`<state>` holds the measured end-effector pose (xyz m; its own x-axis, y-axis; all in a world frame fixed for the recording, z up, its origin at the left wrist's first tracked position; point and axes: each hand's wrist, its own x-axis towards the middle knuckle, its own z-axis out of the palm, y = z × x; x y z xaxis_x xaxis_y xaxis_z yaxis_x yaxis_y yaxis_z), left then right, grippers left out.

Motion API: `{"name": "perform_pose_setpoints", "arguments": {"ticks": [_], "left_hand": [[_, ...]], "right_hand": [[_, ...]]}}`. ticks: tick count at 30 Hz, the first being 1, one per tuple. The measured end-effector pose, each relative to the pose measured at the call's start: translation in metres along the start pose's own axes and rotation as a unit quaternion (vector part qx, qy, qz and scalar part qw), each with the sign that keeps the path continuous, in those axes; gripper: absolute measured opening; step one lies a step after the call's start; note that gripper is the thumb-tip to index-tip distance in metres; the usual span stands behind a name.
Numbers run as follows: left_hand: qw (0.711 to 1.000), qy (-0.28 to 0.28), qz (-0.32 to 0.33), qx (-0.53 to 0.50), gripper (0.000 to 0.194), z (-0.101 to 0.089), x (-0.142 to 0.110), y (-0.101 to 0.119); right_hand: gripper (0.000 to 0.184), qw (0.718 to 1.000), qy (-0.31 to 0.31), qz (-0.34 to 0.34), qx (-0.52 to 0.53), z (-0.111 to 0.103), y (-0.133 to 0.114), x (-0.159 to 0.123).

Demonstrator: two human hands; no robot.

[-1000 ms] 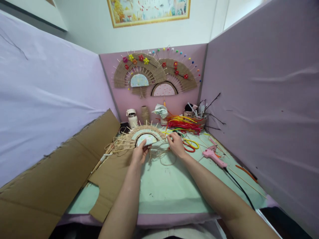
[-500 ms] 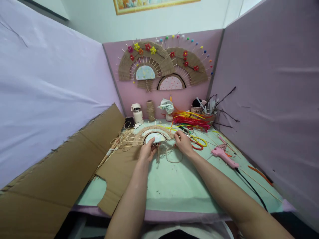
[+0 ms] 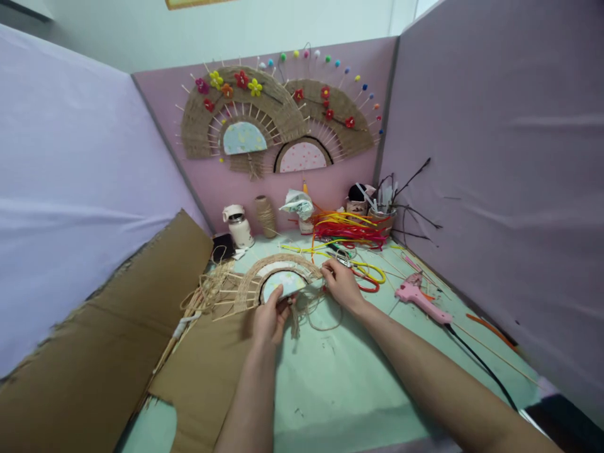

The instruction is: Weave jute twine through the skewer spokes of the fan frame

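A small half-round woven fan [image 3: 249,285] with stick ribs, twine weaving and a pale blue patterned centre lies over the table, tilted. My left hand [image 3: 274,316] grips its lower middle, the thumb on the blue centre and the fingers underneath. At the fan's right end my right hand [image 3: 338,281] is closed, fingertips pinched by the woven edge where twine runs; exactly what lies between them is too small to make out. Loose twine [image 3: 325,327] loops below the fan between both hands, and a short tassel [image 3: 296,324] hangs near my left hand.
Cardboard pieces [image 3: 198,371] lie at left. Scissors [image 3: 368,281] and red and yellow pipe cleaners [image 3: 352,229] are behind my right hand. A pink glue gun [image 3: 422,302] with a cord rests at right. A twine spool [image 3: 265,217] and bottle [image 3: 239,228] stand behind; finished fans [image 3: 292,107] hang above.
The camera view has turned slightly right and down, so the scene has shifted left. The fan is tilted a little more; both hands keep their places on it.
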<state>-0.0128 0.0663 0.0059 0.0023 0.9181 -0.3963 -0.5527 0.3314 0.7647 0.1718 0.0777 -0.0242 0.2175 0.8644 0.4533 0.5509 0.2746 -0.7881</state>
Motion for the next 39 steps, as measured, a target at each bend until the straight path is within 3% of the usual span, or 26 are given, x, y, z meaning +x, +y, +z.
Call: {"name": "perform_pose_setpoints", "arguments": {"ticks": [7, 15, 19, 26, 28, 33, 39], "left_hand": [[1.000, -0.003, -0.022, 0.006, 0.007, 0.005, 0.000, -0.003], [0.996, 0.070, -0.061, -0.015, 0.007, 0.013, -0.005, -0.019], [0.988, 0.131, -0.081, -0.031, 0.020, 0.012, 0.001, -0.031], [0.985, 0.131, -0.099, -0.055, 0.008, 0.017, -0.002, -0.039], [0.987, 0.108, -0.090, -0.073, 0.002, 0.020, -0.008, -0.037], [0.988, 0.083, -0.054, -0.116, 0.012, 0.021, -0.018, -0.029], [0.990, 0.067, 0.035, -0.122, 0.012, 0.012, 0.001, -0.020]], "right_hand": [[0.014, 1.000, -0.001, 0.014, -0.010, -0.002, -0.004, 0.004], [0.014, 0.999, 0.008, 0.050, 0.006, 0.000, -0.001, 0.010], [0.014, 0.998, -0.014, 0.055, -0.010, 0.000, 0.001, 0.011], [0.014, 0.998, -0.011, 0.054, -0.036, -0.003, 0.003, 0.012], [0.014, 0.998, -0.009, 0.051, -0.036, -0.003, 0.002, 0.011], [0.015, 0.999, -0.012, 0.042, -0.022, -0.004, 0.000, 0.009], [0.017, 0.997, -0.041, 0.058, 0.031, -0.002, -0.005, 0.006]]}}
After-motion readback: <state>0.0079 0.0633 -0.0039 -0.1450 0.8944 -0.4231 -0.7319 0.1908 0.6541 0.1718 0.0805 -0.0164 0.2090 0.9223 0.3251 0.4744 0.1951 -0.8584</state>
